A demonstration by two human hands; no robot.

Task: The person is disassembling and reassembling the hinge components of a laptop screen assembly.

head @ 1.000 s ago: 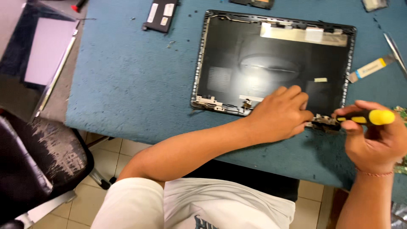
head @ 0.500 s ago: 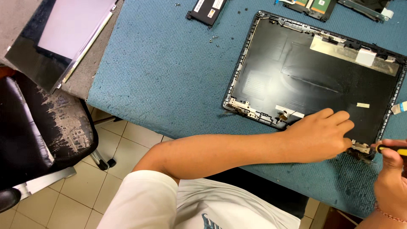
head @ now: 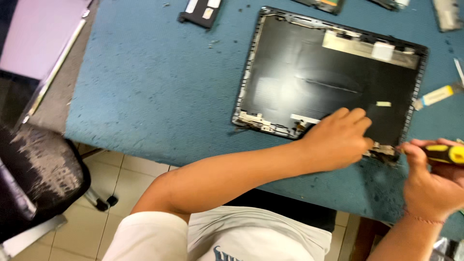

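Note:
A black laptop lid shell lies inside-up on the blue mat. My left hand presses on its near right corner, fingers resting on the shell beside the metal hinge bracket. My right hand grips a yellow-and-black screwdriver, its tip at that hinge bracket. Another hinge bracket sits at the shell's near left corner.
A small black part lies at the mat's far edge. A flat cable strip sits right of the shell. More dark parts line the top edge. A worn black chair stands at the left over a tiled floor.
The view has swung back to the right, so the shell sits nearer the middle. My right hand and the screwdriver have come back into view at the hinge. My left hand stays on the corner.

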